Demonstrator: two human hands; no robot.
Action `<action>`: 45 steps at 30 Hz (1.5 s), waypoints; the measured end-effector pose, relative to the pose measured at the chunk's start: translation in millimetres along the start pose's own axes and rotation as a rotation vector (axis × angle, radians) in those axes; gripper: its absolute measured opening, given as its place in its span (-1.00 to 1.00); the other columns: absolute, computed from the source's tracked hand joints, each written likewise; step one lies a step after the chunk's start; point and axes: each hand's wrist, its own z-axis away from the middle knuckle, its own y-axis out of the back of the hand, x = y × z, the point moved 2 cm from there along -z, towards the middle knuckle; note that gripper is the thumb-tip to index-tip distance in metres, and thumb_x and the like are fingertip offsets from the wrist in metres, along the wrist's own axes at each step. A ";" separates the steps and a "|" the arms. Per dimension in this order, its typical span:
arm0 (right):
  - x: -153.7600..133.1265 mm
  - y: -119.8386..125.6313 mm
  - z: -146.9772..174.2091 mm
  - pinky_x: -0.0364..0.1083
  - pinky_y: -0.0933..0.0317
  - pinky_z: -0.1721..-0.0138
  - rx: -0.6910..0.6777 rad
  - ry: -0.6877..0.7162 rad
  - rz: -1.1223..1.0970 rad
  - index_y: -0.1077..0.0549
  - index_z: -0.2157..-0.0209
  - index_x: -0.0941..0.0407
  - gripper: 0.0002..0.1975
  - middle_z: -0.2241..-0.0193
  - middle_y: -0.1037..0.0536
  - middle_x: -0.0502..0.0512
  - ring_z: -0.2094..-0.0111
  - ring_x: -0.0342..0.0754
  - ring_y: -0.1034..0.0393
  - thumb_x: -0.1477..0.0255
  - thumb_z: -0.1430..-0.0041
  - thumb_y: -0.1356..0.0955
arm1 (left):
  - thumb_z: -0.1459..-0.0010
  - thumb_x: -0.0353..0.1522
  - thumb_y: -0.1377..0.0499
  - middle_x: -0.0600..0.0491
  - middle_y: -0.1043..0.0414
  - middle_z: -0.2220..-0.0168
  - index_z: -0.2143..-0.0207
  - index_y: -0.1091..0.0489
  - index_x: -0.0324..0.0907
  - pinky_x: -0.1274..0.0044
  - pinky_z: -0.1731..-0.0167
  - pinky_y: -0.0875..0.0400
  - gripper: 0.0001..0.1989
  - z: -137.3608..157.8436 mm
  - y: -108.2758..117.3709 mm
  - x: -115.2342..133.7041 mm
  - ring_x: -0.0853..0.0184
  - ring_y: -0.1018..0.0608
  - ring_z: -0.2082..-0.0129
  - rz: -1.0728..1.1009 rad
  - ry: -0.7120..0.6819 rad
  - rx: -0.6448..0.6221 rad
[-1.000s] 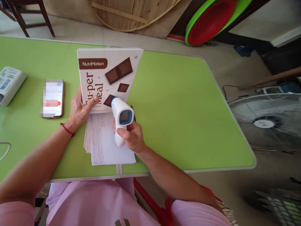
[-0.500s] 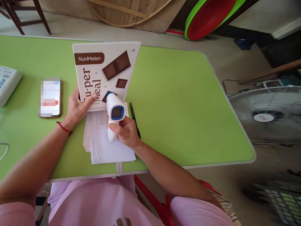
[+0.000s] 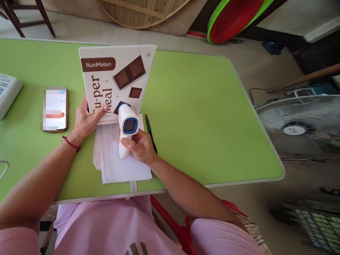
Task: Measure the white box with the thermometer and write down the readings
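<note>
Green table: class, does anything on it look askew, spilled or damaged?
Mildly askew: the paper stack near the right hand has sheets fanned out at its left edge instead of squared up. No spill or damage shows.

Soft, moderate light falls fairly evenly over the bright green, pale-edged rectangular surface, while the room dims toward the right and lower right; where the light comes from cannot be told. Shadows are faint and soft-edged. The brown printing on the white, flat cardboard-like package is crisp, and both hands look sharp. The small, dense writing on the white paper sheets is too fine to read. Blocky pixelation covers part of the brightly lit, dark-edged rectangular phone. Wide-angle distortion stretches the round, wire-caged fan, and the lower right corner blurs.
</note>
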 end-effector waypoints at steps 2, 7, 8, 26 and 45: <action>-0.2 0.0 0.4 -0.08 -0.27 0.43 -0.011 -0.004 -0.011 -0.45 0.38 0.05 -0.45 0.50 -0.42 -0.04 0.46 -0.13 -0.28 -0.16 0.00 -0.51 | -0.17 0.32 -0.22 -0.07 -0.62 0.11 -0.02 -0.44 -0.15 0.32 0.17 -0.62 -0.23 -0.1 0.3 0.1 0.11 -0.67 0.16 0.003 0.004 -0.003; -0.7 0.6 1.1 -0.07 -0.28 0.43 -0.011 -0.028 -0.025 -0.44 0.40 0.05 -0.44 0.51 -0.43 -0.04 0.47 -0.12 -0.30 -0.17 0.02 -0.52 | -0.17 0.33 -0.21 -0.07 -0.61 0.11 -0.01 -0.43 -0.13 0.29 0.15 -0.62 -0.23 -0.3 0.1 -1.2 0.09 -0.66 0.15 -0.009 0.010 -0.005; -0.7 0.9 1.1 -0.07 -0.28 0.43 -0.013 -0.035 -0.027 -0.45 0.40 0.05 -0.43 0.50 -0.44 -0.03 0.47 -0.12 -0.30 -0.17 0.02 -0.52 | -0.17 0.33 -0.21 -0.07 -0.61 0.10 -0.01 -0.43 -0.13 0.28 0.15 -0.61 -0.24 -0.2 -0.1 -1.7 0.09 -0.66 0.15 -0.010 0.002 -0.002; 1.5 0.9 -3.6 -0.08 -0.25 0.41 -0.018 -0.052 -0.089 -0.46 0.37 0.05 -0.45 0.48 -0.40 -0.04 0.45 -0.13 -0.27 -0.13 0.05 -0.55 | -0.08 0.25 -0.38 -0.08 -0.64 0.09 0.03 -0.47 -0.12 0.24 0.07 -0.65 -0.29 -8.2 20.9 0.7 0.03 -0.68 0.08 0.046 0.070 -0.169; -5.1 3.7 -7.6 -0.06 -0.35 0.40 0.085 -0.015 -0.044 -0.39 0.32 0.03 -0.45 0.46 -0.46 -0.06 0.44 -0.12 -0.32 -0.02 0.14 -0.59 | -0.11 0.31 -0.28 -0.10 -0.61 0.09 -0.07 -0.43 -0.11 0.28 0.28 -0.60 -0.21 -7.0 15.1 -8.9 0.07 -0.65 0.20 0.032 0.040 -0.090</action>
